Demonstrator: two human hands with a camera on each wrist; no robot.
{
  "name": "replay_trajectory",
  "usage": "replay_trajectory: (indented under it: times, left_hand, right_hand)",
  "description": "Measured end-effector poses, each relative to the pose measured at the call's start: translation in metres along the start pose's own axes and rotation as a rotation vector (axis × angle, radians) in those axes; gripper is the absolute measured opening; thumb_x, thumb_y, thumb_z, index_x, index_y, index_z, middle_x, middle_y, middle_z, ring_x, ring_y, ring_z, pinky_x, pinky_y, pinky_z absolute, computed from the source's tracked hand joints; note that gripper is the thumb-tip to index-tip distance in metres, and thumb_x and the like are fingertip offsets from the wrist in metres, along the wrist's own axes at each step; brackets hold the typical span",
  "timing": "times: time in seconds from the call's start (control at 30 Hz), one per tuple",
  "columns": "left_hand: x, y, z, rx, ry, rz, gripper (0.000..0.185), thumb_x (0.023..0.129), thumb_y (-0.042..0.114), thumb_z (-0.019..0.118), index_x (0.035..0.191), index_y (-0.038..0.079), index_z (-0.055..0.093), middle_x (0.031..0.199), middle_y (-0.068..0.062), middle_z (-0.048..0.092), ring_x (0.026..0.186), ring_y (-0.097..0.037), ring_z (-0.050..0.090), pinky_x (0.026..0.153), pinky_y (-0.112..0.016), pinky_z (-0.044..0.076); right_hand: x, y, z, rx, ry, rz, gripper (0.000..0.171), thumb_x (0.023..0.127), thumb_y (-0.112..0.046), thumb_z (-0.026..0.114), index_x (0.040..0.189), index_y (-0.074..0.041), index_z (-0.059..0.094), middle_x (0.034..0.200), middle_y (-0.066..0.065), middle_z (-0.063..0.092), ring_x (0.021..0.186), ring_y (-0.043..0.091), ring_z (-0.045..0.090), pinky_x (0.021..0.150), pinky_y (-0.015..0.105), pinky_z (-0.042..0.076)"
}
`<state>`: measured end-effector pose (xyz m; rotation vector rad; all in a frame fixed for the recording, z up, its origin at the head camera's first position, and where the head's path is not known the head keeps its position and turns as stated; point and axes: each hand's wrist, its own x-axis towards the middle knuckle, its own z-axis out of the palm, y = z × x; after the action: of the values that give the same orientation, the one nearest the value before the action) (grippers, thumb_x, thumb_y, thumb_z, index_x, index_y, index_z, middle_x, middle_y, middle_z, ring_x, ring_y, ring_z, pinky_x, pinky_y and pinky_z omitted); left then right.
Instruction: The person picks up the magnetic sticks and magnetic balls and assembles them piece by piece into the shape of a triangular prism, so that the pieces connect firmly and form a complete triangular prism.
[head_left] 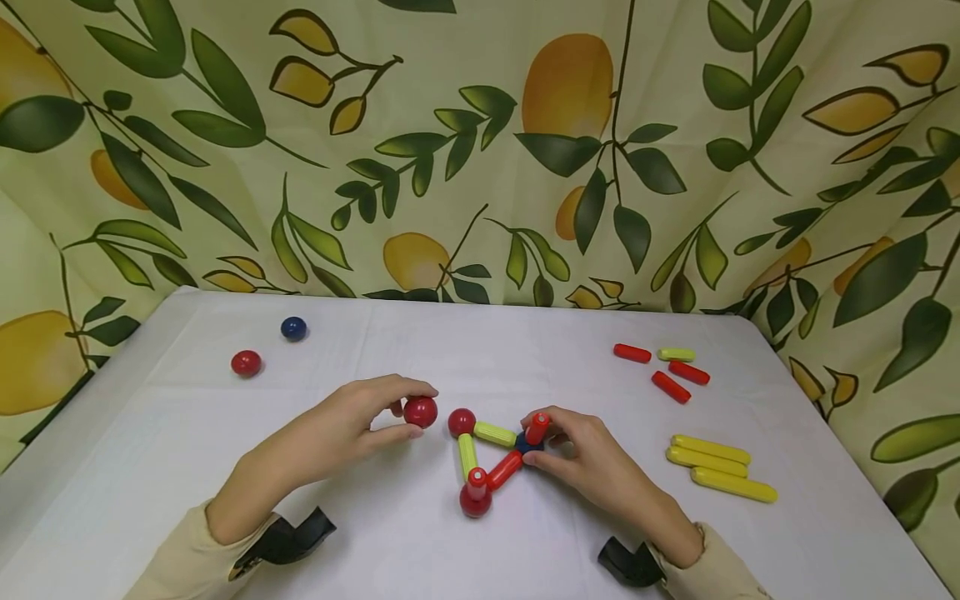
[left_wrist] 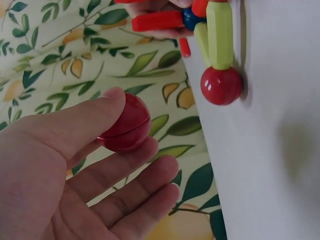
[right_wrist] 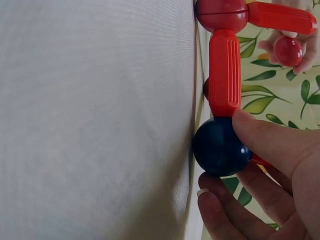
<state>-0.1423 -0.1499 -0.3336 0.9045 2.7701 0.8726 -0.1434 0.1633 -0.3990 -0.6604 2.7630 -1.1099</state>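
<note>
My left hand (head_left: 401, 411) pinches a loose red ball (head_left: 420, 412) between thumb and fingers, just left of a small magnetic build on the white table (head_left: 420, 550). The left wrist view shows the same red ball (left_wrist: 125, 122) at my fingertips. The build is a triangle: a red ball (head_left: 461, 422), two yellow-green sticks (head_left: 495, 433), a red stick (head_left: 504, 469) and a second red ball (head_left: 475, 498) with a short red stick standing on it. My right hand (head_left: 551, 442) grips the blue ball (right_wrist: 220, 146) at the triangle's right corner, where an upright red stick (head_left: 537, 427) stands.
A red ball (head_left: 246, 362) and a blue ball (head_left: 293, 328) lie loose at the far left. Three red sticks (head_left: 671, 387) and a short yellow-green stick (head_left: 677, 354) lie at the far right. Nearer lie three long yellow sticks (head_left: 711, 450). A leaf-print curtain (head_left: 480, 150) backs the table.
</note>
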Motion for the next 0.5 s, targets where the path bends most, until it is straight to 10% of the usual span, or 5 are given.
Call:
replay_trajectory:
  times: [0.5]
  left_hand:
    - [0.001, 0.021, 0.02, 0.055, 0.081, 0.103, 0.041, 0.093, 0.03, 0.07, 0.131, 0.018, 0.059, 0.12, 0.008, 0.068, 0.102, -0.009, 0.063, 0.089, -0.032, 0.056]
  right_hand:
    - [0.0, -0.001, 0.0, 0.0, -0.018, 0.013, 0.032, 0.082, -0.018, 0.081, 0.111, -0.016, 0.067, 0.099, -0.01, 0.07, 0.089, 0.007, 0.063, 0.083, 0.023, 0.055]
